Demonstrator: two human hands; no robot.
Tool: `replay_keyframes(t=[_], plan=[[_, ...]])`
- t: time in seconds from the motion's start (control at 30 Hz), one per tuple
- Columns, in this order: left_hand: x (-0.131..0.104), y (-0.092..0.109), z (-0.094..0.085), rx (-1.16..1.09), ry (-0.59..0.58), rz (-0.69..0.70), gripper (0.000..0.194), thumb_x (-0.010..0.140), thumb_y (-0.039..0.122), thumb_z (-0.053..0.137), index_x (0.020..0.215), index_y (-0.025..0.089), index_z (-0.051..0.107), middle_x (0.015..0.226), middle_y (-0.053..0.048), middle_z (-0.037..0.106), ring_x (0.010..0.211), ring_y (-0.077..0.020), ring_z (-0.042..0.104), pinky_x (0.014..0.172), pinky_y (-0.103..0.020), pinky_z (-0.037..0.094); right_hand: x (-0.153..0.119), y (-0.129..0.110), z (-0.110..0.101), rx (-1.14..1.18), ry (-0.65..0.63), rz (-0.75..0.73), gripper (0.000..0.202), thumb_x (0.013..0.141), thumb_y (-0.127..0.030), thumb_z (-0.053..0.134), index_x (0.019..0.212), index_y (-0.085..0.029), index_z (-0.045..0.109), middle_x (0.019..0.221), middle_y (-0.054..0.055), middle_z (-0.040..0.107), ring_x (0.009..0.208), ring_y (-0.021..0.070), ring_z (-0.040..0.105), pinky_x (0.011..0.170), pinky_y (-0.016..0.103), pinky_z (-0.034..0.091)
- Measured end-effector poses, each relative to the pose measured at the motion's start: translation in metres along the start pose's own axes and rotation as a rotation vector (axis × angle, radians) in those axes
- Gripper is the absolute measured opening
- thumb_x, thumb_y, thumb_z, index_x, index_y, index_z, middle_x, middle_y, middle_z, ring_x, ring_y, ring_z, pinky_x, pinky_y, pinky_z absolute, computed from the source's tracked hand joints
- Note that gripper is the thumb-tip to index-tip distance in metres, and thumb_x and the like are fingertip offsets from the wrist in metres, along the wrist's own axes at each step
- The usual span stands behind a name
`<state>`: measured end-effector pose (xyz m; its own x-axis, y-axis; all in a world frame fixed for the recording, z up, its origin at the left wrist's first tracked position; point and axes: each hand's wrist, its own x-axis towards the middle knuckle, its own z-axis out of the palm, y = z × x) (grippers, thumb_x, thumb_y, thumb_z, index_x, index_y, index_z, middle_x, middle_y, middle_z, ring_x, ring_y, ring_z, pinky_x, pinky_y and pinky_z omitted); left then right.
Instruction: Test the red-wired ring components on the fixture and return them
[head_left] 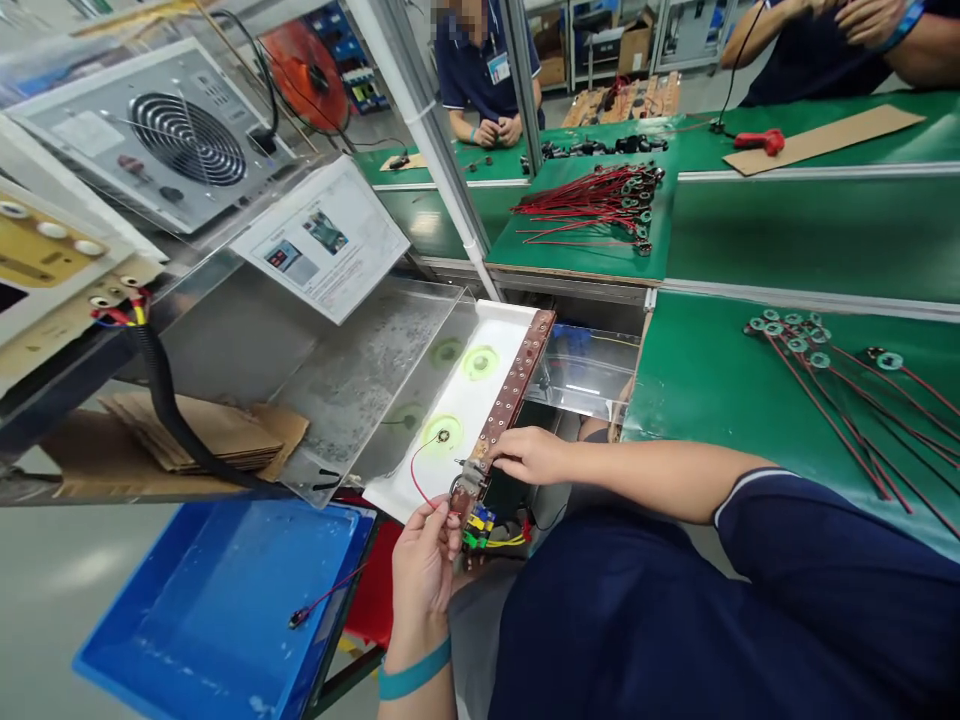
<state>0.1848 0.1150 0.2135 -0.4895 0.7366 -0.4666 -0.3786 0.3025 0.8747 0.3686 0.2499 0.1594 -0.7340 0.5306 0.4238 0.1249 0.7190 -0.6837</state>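
My left hand [429, 560] is closed, pinching a thin red wire [415, 477] at the near end of the white board. The wire curves up to a small round part [443, 436] lying in the lower yellow-green ring [431, 428] on the board. My right hand [529, 455] reaches in from the right, fingers bent together at the brown perforated strip [517, 375], beside a small grey metal fixture [472, 476]. What its fingertips grip is hidden. Blue, yellow and green terminals [480, 522] with wires sit below the fixture.
A blue bin [202, 590] at lower left holds one wired part [300, 617]. Clear acrylic panels [360, 370] border the board. Red-wired parts lie on green mats, in a far pile [592, 200] and a right bunch [795, 335]. Two people stand across the bench.
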Motion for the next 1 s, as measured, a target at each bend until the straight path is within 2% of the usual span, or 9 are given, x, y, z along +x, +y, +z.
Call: replay_keyframes(t=[0.1, 0.27, 0.43, 0.57, 0.73, 0.8, 0.93, 1.0], plan=[[0.0, 0.0, -0.001, 0.003, 0.027, -0.023, 0.055, 0.047, 0.036, 0.094, 0.086, 0.011, 0.065, 0.061, -0.001, 0.065, 0.043, -0.0059, 0.048, 0.037, -0.014, 0.032, 0.003, 0.009, -0.002, 0.016, 0.025, 0.032, 0.018, 0.095, -0.018, 0.053, 0.1, -0.013, 0.07, 0.095, 0.011, 0.072, 0.091, 0.0176, 0.067, 0.086, 0.03, 0.054], [-0.003, 0.003, -0.005, -0.003, 0.012, -0.067, 0.05, 0.047, 0.031, 0.096, 0.082, 0.011, 0.066, 0.077, -0.008, 0.073, 0.063, -0.0131, 0.066, 0.05, -0.017, 0.049, 0.004, 0.019, -0.003, 0.026, 0.04, 0.104, 0.014, 0.093, -0.015, 0.056, 0.095, -0.013, 0.071, 0.095, 0.01, 0.073, 0.09, 0.0181, 0.067, 0.087, 0.032, 0.053], [-0.001, 0.003, -0.008, 0.067, -0.004, -0.05, 0.052, 0.046, 0.033, 0.096, 0.083, 0.012, 0.065, 0.082, -0.011, 0.075, 0.07, -0.0183, 0.07, 0.049, -0.017, 0.047, 0.005, 0.022, -0.003, 0.036, 0.046, 0.139, 0.014, 0.093, -0.015, 0.057, 0.095, -0.013, 0.07, 0.094, 0.009, 0.073, 0.091, 0.0176, 0.067, 0.087, 0.031, 0.052], [0.001, 0.001, -0.01, 0.21, 0.01, 0.035, 0.051, 0.052, 0.04, 0.092, 0.083, 0.012, 0.063, 0.083, -0.014, 0.076, 0.064, -0.0174, 0.068, 0.047, -0.019, 0.045, 0.005, 0.024, -0.003, 0.038, 0.048, 0.159, 0.013, 0.092, -0.014, 0.057, 0.094, -0.013, 0.07, 0.094, 0.009, 0.073, 0.091, 0.0173, 0.067, 0.087, 0.031, 0.051], [0.003, -0.003, -0.015, 0.412, -0.009, 0.133, 0.046, 0.062, 0.051, 0.084, 0.079, 0.015, 0.062, 0.067, -0.006, 0.07, 0.049, -0.0115, 0.053, 0.044, -0.021, 0.037, 0.006, 0.025, -0.003, 0.041, 0.051, 0.169, 0.013, 0.091, -0.013, 0.058, 0.094, -0.013, 0.071, 0.093, 0.009, 0.073, 0.091, 0.0177, 0.067, 0.086, 0.031, 0.052], [0.005, -0.006, -0.019, 0.494, -0.02, 0.176, 0.044, 0.064, 0.054, 0.081, 0.078, 0.016, 0.063, 0.063, -0.003, 0.067, 0.052, -0.0125, 0.053, 0.049, -0.022, 0.039, 0.006, 0.025, -0.002, 0.04, 0.05, 0.175, 0.013, 0.091, -0.012, 0.058, 0.093, -0.013, 0.071, 0.093, 0.009, 0.073, 0.091, 0.0177, 0.067, 0.086, 0.031, 0.051], [0.007, -0.01, -0.021, 0.698, -0.035, 0.295, 0.039, 0.068, 0.055, 0.076, 0.078, 0.018, 0.069, 0.073, -0.005, 0.069, 0.068, -0.0186, 0.059, 0.066, -0.029, 0.048, 0.007, 0.025, -0.002, 0.044, 0.046, 0.184, 0.012, 0.091, -0.012, 0.058, 0.092, -0.013, 0.07, 0.092, 0.009, 0.073, 0.091, 0.0177, 0.067, 0.085, 0.03, 0.051], [0.006, -0.01, -0.018, 0.787, -0.044, 0.379, 0.034, 0.07, 0.053, 0.074, 0.076, 0.019, 0.07, 0.074, -0.005, 0.067, 0.068, -0.0194, 0.057, 0.065, -0.03, 0.047, 0.007, 0.026, -0.002, 0.049, 0.049, 0.19, 0.012, 0.091, -0.012, 0.059, 0.092, -0.013, 0.07, 0.092, 0.009, 0.073, 0.09, 0.0177, 0.067, 0.085, 0.03, 0.051]])
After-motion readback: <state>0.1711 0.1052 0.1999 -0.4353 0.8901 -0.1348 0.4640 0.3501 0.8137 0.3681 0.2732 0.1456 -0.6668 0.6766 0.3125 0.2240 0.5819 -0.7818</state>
